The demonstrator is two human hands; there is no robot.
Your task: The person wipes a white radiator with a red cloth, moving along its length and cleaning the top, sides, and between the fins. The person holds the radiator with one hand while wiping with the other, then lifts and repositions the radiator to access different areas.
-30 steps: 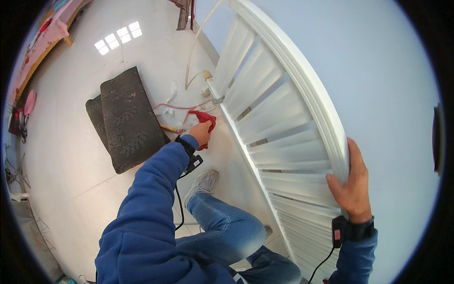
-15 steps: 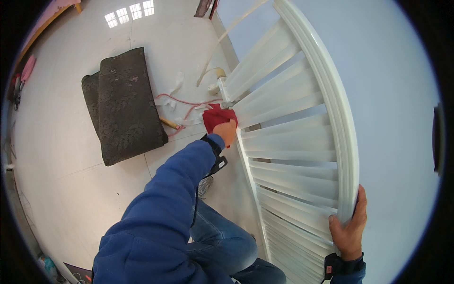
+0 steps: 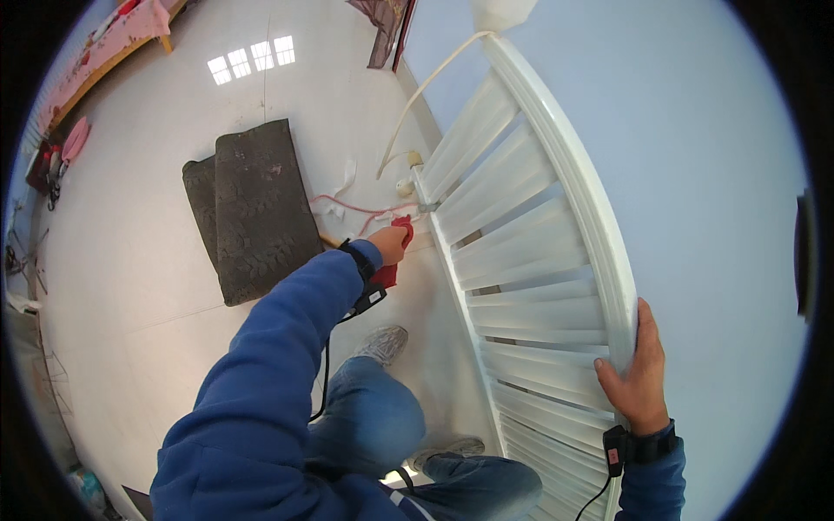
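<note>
A red cloth (image 3: 386, 275) is bunched in my left hand (image 3: 390, 244), its lower part hanging below my fingers. That hand is over the floor, a little left of the white radiator's (image 3: 519, 250) lower rail and apart from it. My right hand (image 3: 640, 382) grips the radiator's thick top edge near my body, thumb on the near side and fingers on the wall side. Wide upright columns with gaps between them make up the radiator. At its far lower corner are a valve (image 3: 426, 207) and a pale pipe (image 3: 432, 80).
A dark folded mat (image 3: 265, 213) lies on the pale tiled floor to the left. Between it and the radiator are a pink-red hose (image 3: 352, 206) and white scraps (image 3: 348, 174). A bed with a pink cover (image 3: 111, 50) stands far left. The blue-white wall (image 3: 712, 217) rises at right.
My left hand has drawn the red cloth off the radiator's lower end, back and to the left. My right hand has stayed on the top edge. The view has shifted.
</note>
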